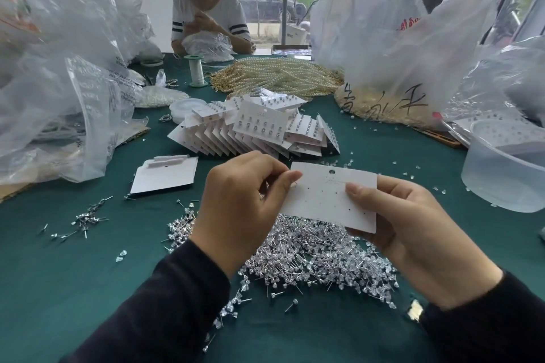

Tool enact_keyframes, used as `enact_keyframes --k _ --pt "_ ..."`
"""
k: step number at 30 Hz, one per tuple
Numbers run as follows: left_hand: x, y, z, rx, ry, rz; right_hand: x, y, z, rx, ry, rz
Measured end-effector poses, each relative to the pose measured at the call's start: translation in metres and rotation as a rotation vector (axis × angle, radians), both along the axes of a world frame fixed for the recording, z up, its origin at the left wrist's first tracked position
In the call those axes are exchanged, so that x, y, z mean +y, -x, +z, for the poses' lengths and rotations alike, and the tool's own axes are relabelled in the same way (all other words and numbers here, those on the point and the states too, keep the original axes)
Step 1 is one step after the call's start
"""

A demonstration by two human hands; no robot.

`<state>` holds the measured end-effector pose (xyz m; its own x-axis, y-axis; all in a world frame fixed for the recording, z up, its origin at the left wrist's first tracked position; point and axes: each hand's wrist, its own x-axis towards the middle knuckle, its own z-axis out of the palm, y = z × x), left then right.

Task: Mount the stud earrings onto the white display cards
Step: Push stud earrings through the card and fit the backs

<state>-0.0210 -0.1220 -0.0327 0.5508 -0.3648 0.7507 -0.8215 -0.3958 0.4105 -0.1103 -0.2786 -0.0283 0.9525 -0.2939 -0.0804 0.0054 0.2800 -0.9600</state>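
1. I see the display card, blank and white, held in the air above the table, between both hands.
2. My right grip is closed on the card's right edge, thumb on its face.
3. My left grip is narrow, thumb and forefinger pinching the card's upper left corner; any stud between them is too small to tell.
4. The loose stud earrings lie heaped directly beneath.
5. Filled cards are fanned beyond; spare blank cards lie to the left, a clear tub to the right.
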Motion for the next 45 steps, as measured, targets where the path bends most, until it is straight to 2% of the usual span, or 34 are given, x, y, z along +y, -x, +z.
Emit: enact_keyframes --k 10,13,16,19,21,22,23,26,27,28,30,33,45 --pt "0.003 0.0 0.001 -0.034 -0.112 -0.1 0.0 -0.003 -0.001 0.035 -0.022 -0.035" --pt "0.004 0.005 0.004 -0.004 -0.26 -0.177 -0.003 -0.004 0.001 0.059 -0.074 -0.047" --pt "0.005 0.005 0.002 -0.039 -0.39 -0.134 -0.004 -0.004 0.0 0.052 -0.096 -0.032" --pt "0.004 0.002 0.001 -0.092 -0.347 -0.08 -0.004 -0.005 -0.001 0.024 -0.125 0.049" --pt "0.002 0.001 0.0 -0.049 -0.276 -0.067 -0.007 -0.004 0.003 -0.011 -0.124 0.108" --pt "0.002 0.002 0.0 0.016 -0.224 -0.053 -0.01 -0.003 0.005 -0.043 -0.058 0.093" --pt "0.001 0.002 -0.001 0.108 -0.162 -0.035 -0.016 -0.002 0.006 -0.078 0.116 0.042" --pt "-0.001 -0.002 -0.007 0.478 0.043 -0.022 -0.034 -0.003 0.001 -0.07 1.039 -0.16" --pt "-0.001 -0.003 -0.008 0.593 0.108 -0.033 -0.038 -0.005 -0.003 -0.014 1.26 -0.146" --pt "-0.001 -0.004 -0.008 0.685 0.162 -0.044 -0.04 -0.006 -0.008 0.044 1.388 -0.109" --pt "-0.002 -0.006 -0.009 0.814 0.225 -0.059 -0.041 -0.009 -0.018 0.123 1.449 -0.012" --pt "-0.001 -0.007 -0.011 0.909 0.274 -0.08 -0.039 -0.01 -0.022 0.12 1.447 0.054" --pt "-0.003 -0.005 -0.014 0.977 0.27 -0.113 -0.036 -0.01 -0.026 0.11 1.535 0.044"
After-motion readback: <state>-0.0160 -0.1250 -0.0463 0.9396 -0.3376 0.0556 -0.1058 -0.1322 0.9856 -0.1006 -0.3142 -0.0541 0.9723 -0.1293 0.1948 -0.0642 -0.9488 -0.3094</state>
